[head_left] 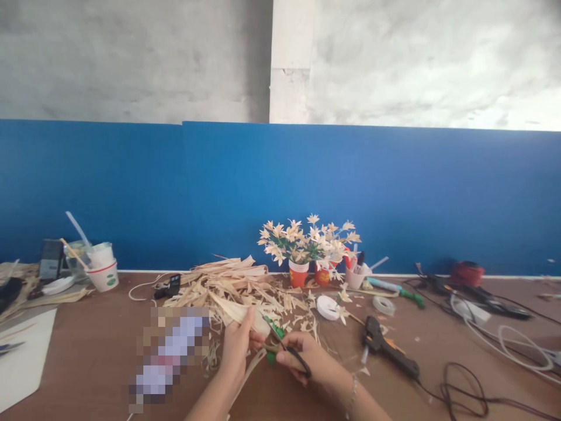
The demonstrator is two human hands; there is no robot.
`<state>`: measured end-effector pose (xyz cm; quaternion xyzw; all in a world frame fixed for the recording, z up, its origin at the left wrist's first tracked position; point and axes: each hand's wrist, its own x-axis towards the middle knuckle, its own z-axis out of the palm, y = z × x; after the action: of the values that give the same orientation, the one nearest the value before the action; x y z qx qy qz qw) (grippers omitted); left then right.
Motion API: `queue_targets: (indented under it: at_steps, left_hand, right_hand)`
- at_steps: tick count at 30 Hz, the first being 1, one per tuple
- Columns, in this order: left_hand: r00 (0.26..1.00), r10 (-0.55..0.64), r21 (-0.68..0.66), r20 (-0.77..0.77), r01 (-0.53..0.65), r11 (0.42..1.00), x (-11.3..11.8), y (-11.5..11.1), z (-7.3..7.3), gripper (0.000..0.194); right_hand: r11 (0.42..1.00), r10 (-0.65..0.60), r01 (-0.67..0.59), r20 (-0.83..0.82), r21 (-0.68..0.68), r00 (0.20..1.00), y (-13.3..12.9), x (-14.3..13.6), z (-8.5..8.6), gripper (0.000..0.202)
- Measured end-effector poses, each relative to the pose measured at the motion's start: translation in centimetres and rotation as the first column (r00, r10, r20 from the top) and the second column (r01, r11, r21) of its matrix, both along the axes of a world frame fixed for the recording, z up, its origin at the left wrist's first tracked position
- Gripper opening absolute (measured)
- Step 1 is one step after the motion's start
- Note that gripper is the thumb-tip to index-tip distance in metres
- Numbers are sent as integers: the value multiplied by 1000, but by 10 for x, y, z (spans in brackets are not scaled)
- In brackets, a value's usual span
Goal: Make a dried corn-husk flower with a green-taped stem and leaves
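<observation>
My left hand (239,345) is closed on a broad pale strip of dried husk (239,310), which stretches up and left from the fingers. In my right hand (302,356) is a pair of scissors (298,358) with dark handles, its blades pointing up and left close to my left fingertips. Some green material (275,328) lies just behind and below the blades; I cannot make out exactly what it is. Beyond the hands spreads a heap of dried husk strips and scraps (228,280).
Pale artificial flowers (309,237) stand in red cups (298,275) by the blue partition (372,187). A black glue gun (388,351) and cables (464,380) lie right, near a tape roll (384,305) and white lid (328,307). A white cup (104,276) stands left.
</observation>
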<state>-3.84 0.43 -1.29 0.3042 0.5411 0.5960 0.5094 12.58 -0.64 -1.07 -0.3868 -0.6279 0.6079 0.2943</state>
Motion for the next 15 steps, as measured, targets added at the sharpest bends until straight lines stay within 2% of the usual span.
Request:
queue_targets:
  at_steps: [10, 15]
  left_hand:
    - [999, -19, -6, -41, 18, 1000, -1, -1, 7, 47]
    - [996, -78, 29, -32, 79, 996, -2, -1, 8, 45]
  right_hand:
    - [1000, 18, -18, 3, 3, 1000, -1, 4, 3, 42]
    - [999, 38, -38, 44, 10, 998, -3, 6, 11, 40]
